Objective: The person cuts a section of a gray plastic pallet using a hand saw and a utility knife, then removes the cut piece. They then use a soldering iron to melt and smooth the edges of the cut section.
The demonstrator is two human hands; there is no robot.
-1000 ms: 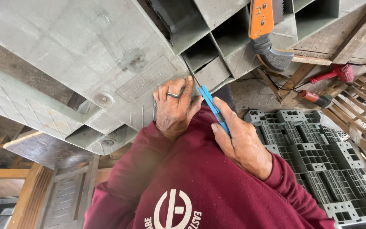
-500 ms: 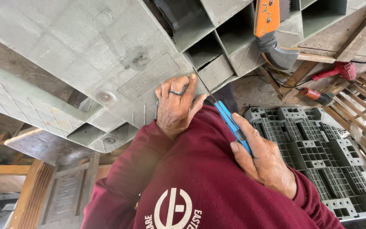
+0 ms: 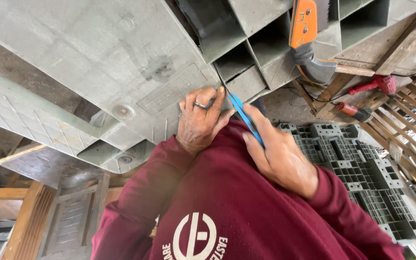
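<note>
Head view: left hand (image 3: pixel 199 121) spread flat on stiff grey-green moulded plastic pallet (image 3: pixel 107 58), right hand (image 3: pixel 278 154) clenched around slim blue-handled cutting tool (image 3: pixel 244 117) at pallet edge; rigid, probably light, best gripped mid-handle.

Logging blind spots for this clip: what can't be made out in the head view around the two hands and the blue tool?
- Blue tool: its tip is too thin to identify; the right hand wraps its lower end.
- Left hand: the palm is pressed against the grey plastic panel, so what lies under it is hidden.
- Raised label plate on the panel: too small and blurred to make out.
- Orange-handled saw: its blade is cut off by the top edge.
</note>
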